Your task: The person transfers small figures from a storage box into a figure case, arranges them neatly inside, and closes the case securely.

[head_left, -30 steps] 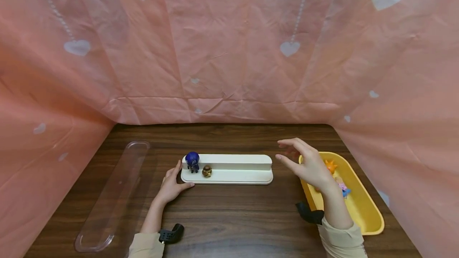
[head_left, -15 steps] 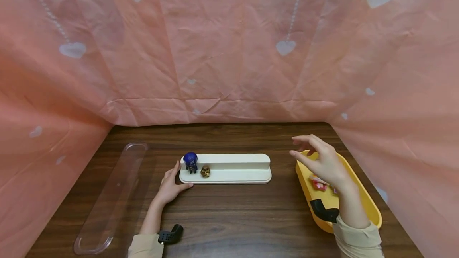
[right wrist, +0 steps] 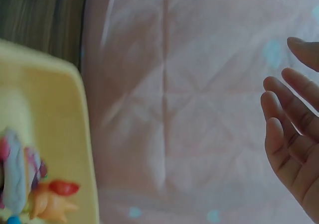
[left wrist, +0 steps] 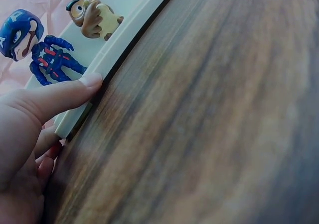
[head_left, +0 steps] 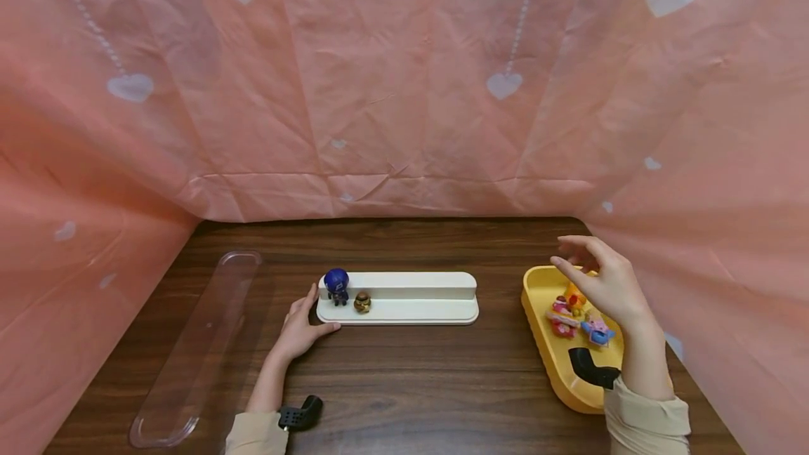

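My left hand (head_left: 298,328) grips the left end of a long white two-step display stand (head_left: 417,310), its thumb on the front edge. On that end stands a small blue-helmeted hero figurine (head_left: 337,282) with a blue suit. Beside it sits a brown owl figurine (left wrist: 92,17), on the lower step. Above the right side of a yellow tray (head_left: 556,373) hovers my right hand (head_left: 607,285), fingers loosely bent and holding nothing. Inside the tray lie an orange spiky figurine (head_left: 575,297), a pink-and-red one (head_left: 562,321) and a pink-and-blue one (head_left: 597,330).
A long clear plastic cover (head_left: 196,350) lies on the dark wooden table (head_left: 404,385) at the left. Pink fabric (head_left: 404,90) with white hearts surrounds the table at the back and both sides. My right forearm hides part of the tray.
My right hand has moved right, from the tray's left edge across to its right side, uncovering the figurines. The left hand and the stand have stayed in place.
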`<state>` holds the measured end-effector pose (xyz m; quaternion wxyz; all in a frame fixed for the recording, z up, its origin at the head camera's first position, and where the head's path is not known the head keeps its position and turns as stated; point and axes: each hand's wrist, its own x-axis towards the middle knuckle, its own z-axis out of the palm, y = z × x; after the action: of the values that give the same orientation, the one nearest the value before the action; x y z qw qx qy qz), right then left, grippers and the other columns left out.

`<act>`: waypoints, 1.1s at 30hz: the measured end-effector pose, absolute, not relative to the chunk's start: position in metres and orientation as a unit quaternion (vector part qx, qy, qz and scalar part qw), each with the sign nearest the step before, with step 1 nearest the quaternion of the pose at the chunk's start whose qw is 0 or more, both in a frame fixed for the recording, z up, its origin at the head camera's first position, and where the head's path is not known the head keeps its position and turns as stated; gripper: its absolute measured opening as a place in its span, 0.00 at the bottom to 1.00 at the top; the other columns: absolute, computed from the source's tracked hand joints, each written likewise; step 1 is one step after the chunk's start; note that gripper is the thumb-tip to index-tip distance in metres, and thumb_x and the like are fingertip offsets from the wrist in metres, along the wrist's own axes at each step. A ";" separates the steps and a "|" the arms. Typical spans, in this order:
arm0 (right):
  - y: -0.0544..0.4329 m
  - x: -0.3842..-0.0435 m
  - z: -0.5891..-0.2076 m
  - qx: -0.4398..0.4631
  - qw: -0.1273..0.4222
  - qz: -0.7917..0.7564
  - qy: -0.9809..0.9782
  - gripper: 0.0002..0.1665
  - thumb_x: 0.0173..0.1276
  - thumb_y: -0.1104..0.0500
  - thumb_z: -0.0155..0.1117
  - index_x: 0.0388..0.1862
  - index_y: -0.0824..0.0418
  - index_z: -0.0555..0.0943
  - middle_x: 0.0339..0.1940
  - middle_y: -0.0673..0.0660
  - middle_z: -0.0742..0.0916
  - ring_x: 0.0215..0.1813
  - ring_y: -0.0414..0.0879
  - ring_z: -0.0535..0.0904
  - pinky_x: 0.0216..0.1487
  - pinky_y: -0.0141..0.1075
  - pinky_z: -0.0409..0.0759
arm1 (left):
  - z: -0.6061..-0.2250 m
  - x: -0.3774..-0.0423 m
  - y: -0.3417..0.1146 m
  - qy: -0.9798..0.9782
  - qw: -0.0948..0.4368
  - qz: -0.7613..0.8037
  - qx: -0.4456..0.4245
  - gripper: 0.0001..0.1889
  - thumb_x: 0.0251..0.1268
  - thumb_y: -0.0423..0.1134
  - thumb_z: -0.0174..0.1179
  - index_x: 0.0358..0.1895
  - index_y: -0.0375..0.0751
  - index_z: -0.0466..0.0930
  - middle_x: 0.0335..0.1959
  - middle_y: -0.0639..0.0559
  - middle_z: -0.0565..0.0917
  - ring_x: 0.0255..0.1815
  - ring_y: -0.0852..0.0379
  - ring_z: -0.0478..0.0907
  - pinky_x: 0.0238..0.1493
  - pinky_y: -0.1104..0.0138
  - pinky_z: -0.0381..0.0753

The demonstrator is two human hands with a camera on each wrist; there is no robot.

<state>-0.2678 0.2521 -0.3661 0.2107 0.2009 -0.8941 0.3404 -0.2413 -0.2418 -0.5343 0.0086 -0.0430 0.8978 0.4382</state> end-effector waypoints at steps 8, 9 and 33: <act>0.271 -0.278 -0.379 0.178 0.191 0.333 -0.906 0.18 0.68 0.59 0.67 0.55 0.63 0.80 0.42 0.62 0.86 0.36 0.28 0.73 0.37 0.20 0.70 | -0.533 -0.241 -0.241 0.897 0.007 0.440 -0.043 0.57 0.53 0.49 0.73 0.79 0.36 0.44 0.74 0.31 0.56 0.73 0.32 0.49 0.68 0.38 0.49; 0.273 -0.279 -0.381 0.177 0.186 0.333 -0.907 0.18 0.69 0.58 0.66 0.55 0.63 0.80 0.43 0.62 0.86 0.37 0.28 0.73 0.38 0.20 0.70 | -0.533 -0.241 -0.240 0.897 0.007 0.440 -0.043 0.57 0.53 0.49 0.73 0.79 0.36 0.44 0.74 0.31 0.57 0.73 0.32 0.49 0.68 0.38 0.49; 0.312 -0.304 -0.421 0.148 -0.029 0.294 -0.944 0.29 0.68 0.50 0.67 0.60 0.66 0.76 0.49 0.66 0.84 0.47 0.56 0.79 0.38 0.41 0.77 | -0.534 -0.242 -0.240 0.897 0.017 0.439 -0.046 0.57 0.53 0.51 0.73 0.79 0.37 0.44 0.72 0.26 0.54 0.71 0.28 0.50 0.67 0.36 0.51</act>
<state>-0.3036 0.3118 -0.4213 -0.0290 0.1482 -0.9439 0.2937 -0.2416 -0.2399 -0.5339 0.0166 -0.0465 0.8970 0.4393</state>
